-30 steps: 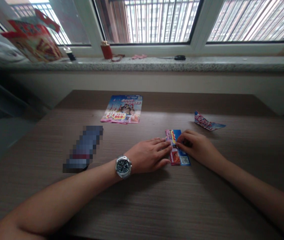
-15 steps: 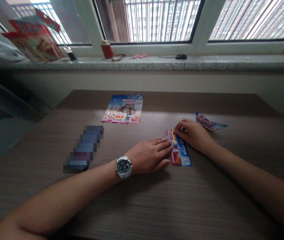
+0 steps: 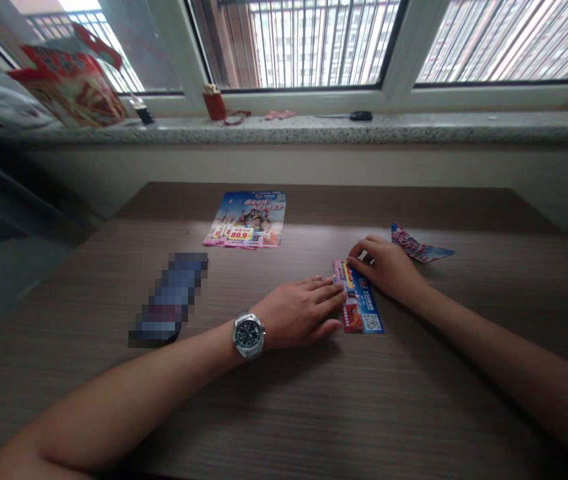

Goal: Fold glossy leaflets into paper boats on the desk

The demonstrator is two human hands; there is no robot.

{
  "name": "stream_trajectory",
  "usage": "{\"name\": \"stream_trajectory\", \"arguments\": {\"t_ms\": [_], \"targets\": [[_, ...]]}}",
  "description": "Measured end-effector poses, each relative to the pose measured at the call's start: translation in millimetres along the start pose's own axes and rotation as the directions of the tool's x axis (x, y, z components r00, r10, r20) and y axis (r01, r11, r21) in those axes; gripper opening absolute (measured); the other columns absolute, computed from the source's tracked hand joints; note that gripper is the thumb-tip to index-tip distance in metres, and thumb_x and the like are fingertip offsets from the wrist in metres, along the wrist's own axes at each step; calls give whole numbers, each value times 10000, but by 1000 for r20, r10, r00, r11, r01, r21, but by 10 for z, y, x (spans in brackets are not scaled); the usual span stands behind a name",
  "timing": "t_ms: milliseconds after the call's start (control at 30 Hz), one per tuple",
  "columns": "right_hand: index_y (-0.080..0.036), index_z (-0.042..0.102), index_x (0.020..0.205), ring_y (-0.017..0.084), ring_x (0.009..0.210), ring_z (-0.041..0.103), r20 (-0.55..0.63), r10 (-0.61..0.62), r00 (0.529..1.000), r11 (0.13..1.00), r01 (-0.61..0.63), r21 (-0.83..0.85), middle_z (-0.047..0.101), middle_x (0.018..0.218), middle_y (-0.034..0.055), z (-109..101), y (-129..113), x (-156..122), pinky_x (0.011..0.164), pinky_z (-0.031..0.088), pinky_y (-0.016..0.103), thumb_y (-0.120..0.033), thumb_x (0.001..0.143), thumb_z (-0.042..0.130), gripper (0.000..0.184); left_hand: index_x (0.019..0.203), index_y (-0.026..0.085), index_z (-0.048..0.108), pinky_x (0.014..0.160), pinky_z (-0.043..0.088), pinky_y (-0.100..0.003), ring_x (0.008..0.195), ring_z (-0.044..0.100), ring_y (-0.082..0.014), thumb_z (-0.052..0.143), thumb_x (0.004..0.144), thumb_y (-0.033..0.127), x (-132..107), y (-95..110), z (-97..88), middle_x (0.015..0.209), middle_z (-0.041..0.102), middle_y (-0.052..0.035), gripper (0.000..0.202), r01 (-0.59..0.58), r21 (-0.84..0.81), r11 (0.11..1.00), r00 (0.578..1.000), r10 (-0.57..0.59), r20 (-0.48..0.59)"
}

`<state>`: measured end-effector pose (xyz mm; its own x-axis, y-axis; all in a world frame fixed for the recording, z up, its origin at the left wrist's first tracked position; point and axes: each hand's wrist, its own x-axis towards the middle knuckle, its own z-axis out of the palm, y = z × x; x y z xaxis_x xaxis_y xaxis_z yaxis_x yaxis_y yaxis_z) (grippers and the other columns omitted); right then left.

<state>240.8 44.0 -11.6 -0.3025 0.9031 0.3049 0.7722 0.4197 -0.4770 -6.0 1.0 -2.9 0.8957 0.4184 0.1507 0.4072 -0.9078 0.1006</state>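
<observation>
A folded printed flyer (image 3: 364, 307) with a QR code lies on the table in front of me, its length running away from me. My left hand (image 3: 301, 312), with a metal watch (image 3: 249, 335) on its wrist, rests flat, its fingers stretched over the flyer's left edge. At the flyer's far end my right hand (image 3: 384, 263) is curled, thumb and fingertips pressed together on the paper. Just beyond that hand sits a creased, folded paper piece (image 3: 417, 247) with a similar print. A stack of flat flyers (image 3: 249, 217) lies farther back to the left.
A pixelated dark, flat object (image 3: 171, 297) lies left of my left forearm on the wooden table (image 3: 284, 407). Along the stone windowsill (image 3: 414, 130) are black-handled scissors (image 3: 361, 116), a red container (image 3: 214, 103) with a strap and a red food bag (image 3: 71, 87).
Both hands and the folded flyer stay practically where they were. The whole view has shifted very slightly.
</observation>
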Motion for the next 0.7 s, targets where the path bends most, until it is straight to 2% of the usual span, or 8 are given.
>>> {"name": "stream_trajectory", "arguments": {"t_ms": [133, 233, 367, 533, 700], "targets": [[-195, 699, 896, 186, 734, 648, 4, -67, 998, 998, 67, 14, 642, 922, 56, -49, -52, -153, 703, 531, 338, -252, 924, 621, 100, 1447, 116, 477, 1210, 337, -393, 1388, 486, -252, 394, 1050, 440, 1, 5, -4, 1516, 485, -121, 519, -2, -3, 1000, 1000, 2, -8], [-194, 709, 1045, 242, 959, 673, 10, -156, 988, 988, 156, 4, 680, 1062, 102, -63, -82, -311, 855, 553, 395, -245, 928, 628, 152, 1459, 108, 461, 1210, 338, -390, 1385, 489, -254, 402, 1047, 440, 1, 7, 3, 1509, 493, -124, 533, 3, 2, 1000, 1000, -2, -17], [-204, 680, 1220, 282, 1160, 636, 51, -241, 969, 970, 242, -24, 675, 1267, 133, -70, -121, -528, 992, 526, 465, -279, 942, 628, 293, 1453, 97, 471, 1209, 339, -386, 1377, 497, -259, 402, 1046, 440, 2, 3, 14, 1503, 499, -128, 537, -1, 15, 1000, 1000, 1, -21], [-228, 629, 1340, 292, 1277, 588, 98, -240, 966, 968, 246, -56, 649, 1370, 106, -76, -141, -709, 1071, 491, 500, -326, 957, 616, 396, 1442, 99, 490, 1206, 343, -389, 1370, 502, -263, 408, 1044, 433, 5, 1, 10, 1505, 497, -124, 527, -11, 34, 999, 1000, 12, -22], [-227, 585, 1397, 289, 1315, 562, 122, -226, 967, 970, 235, -67, 616, 1417, 98, -70, -133, -752, 1090, 478, 514, -314, 965, 600, 441, 1450, 105, 481, 1202, 348, -397, 1367, 502, -263, 432, 1035, 426, 5, -3, 15, 1504, 497, -124, 527, -7, 42, 999, 1000, 8, -24]]}}
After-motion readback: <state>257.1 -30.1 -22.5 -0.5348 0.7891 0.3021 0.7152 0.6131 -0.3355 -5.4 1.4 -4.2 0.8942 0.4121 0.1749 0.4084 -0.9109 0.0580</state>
